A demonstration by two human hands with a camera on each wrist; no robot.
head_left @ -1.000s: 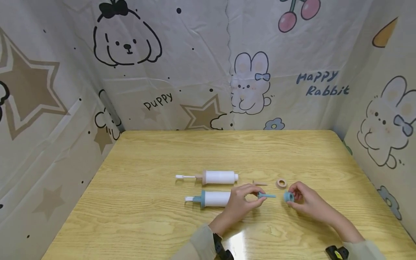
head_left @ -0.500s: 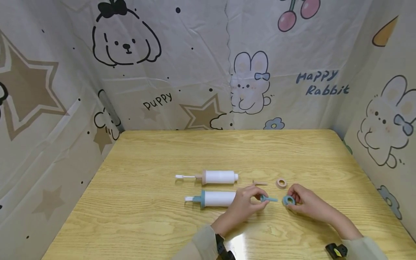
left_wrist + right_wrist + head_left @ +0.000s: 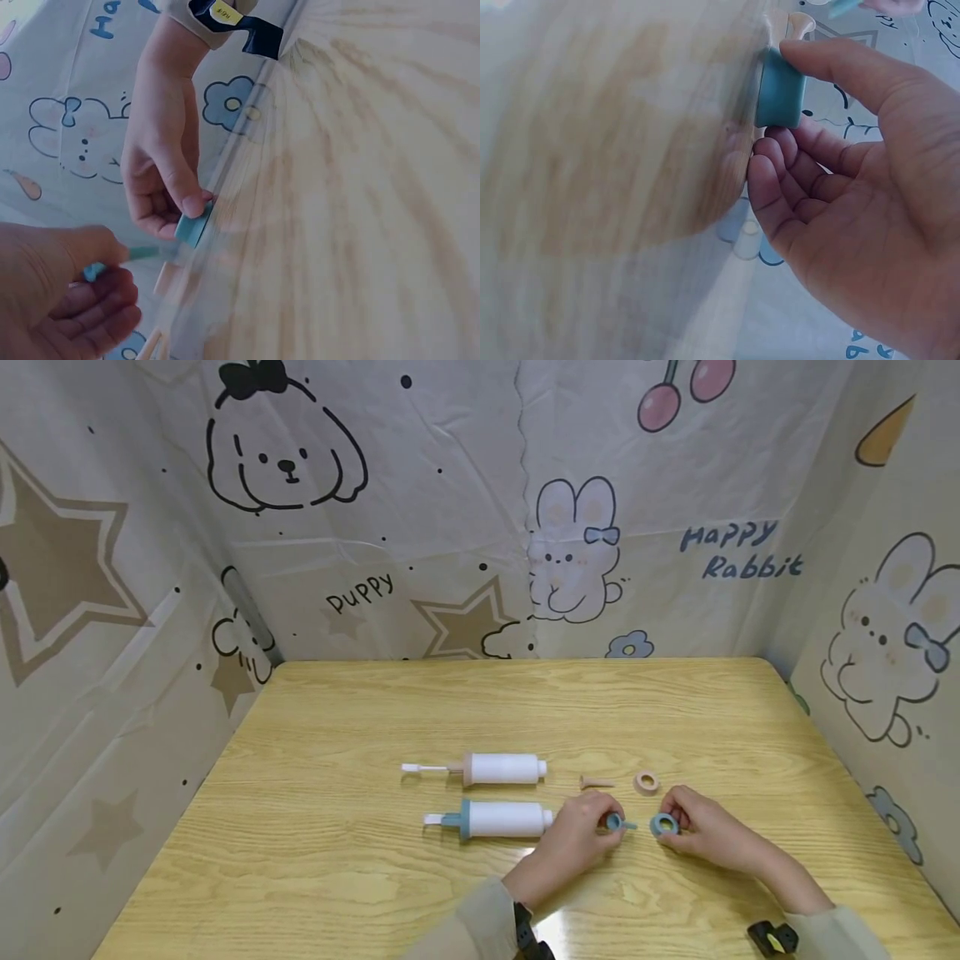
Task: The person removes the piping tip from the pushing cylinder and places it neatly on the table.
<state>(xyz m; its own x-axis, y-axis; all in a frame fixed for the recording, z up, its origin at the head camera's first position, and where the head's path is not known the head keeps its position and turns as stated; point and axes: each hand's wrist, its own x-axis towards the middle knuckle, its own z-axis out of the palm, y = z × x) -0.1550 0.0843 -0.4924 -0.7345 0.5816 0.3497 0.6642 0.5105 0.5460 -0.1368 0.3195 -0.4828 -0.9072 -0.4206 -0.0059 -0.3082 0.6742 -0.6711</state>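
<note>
My left hand (image 3: 572,839) pinches a small teal peg with a flared round head (image 3: 614,822) between thumb and fingers, its thin shaft pointing right. The left wrist view shows the peg's shaft (image 3: 142,253) blurred. Just right of it, my right hand (image 3: 708,828) holds a teal ring (image 3: 655,827) by its edge, the hole facing up. In the right wrist view the ring (image 3: 781,94) appears side-on, with the thumb at its upper edge and fingers below. A short gap separates peg and ring.
Behind the hands lie a beige flared peg (image 3: 597,782) and a beige ring (image 3: 640,787). To the left are a white cylinder with beige end (image 3: 504,768) and another with teal end (image 3: 502,819), both lying sideways. Patterned cloth (image 3: 420,460) surrounds the wooden table (image 3: 315,877).
My left hand has moved right and slightly nearer, turning the peg's head toward the head camera. My right hand has lowered and tipped the ring so its hole faces up.
</note>
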